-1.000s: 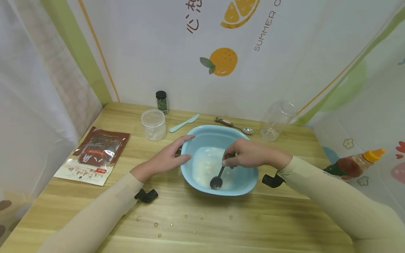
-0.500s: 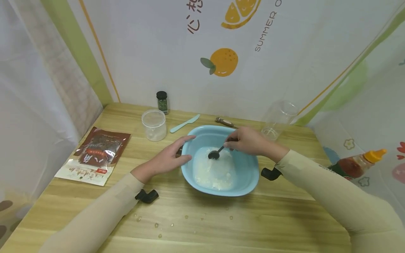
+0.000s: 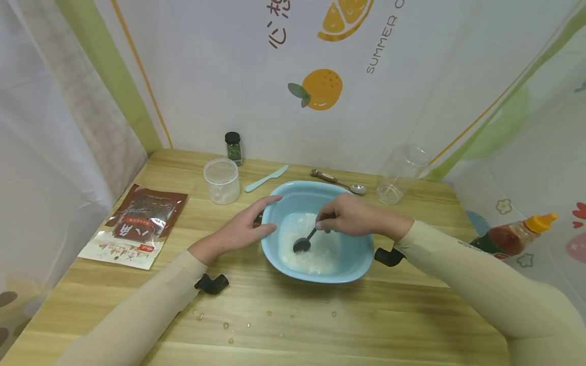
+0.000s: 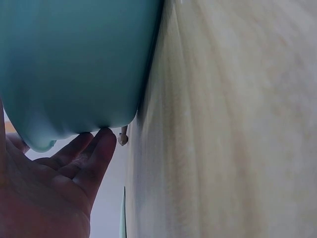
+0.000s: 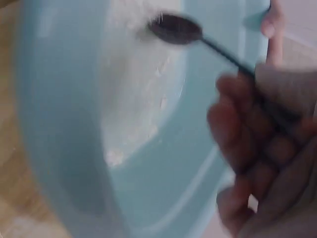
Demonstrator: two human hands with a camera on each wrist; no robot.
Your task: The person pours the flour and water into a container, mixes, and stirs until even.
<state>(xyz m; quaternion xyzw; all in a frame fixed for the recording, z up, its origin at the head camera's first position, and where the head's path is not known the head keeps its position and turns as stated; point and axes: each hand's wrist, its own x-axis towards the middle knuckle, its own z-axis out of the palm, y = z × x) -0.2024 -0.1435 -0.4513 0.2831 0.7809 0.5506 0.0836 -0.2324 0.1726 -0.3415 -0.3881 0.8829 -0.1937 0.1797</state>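
A light blue bowl (image 3: 316, 277) stands on the table with cloudy white, lumpy contents (image 3: 316, 260). My left hand (image 3: 240, 231) holds its left side; thumb and forefinger come over the rim, while the other fingers reach beneath it against the outer wall (image 4: 74, 64) in the left wrist view. My right hand (image 3: 348, 216) pinches the handle of a dark spoon (image 3: 302, 245) over the bowl. The spoon's head is down at the white contents, toward the bowl's left. In the right wrist view the spoon (image 5: 176, 29) slants from the curled fingers into the bowl.
Behind the bowl lie a pale green knife (image 3: 267, 178) and a metal spoon (image 3: 357, 188). A clear tub (image 3: 222, 183), spice jar (image 3: 233, 150) and brown packet (image 3: 137, 223) are left; a clear container (image 3: 398, 178) and sauce bottle (image 3: 505, 240) are right. Drops (image 3: 226, 325) dot the front.
The dark spoon swings from the bowl's front to its back, then forward and left to where it is now, my right hand moving with it. My left hand stays on the rim.
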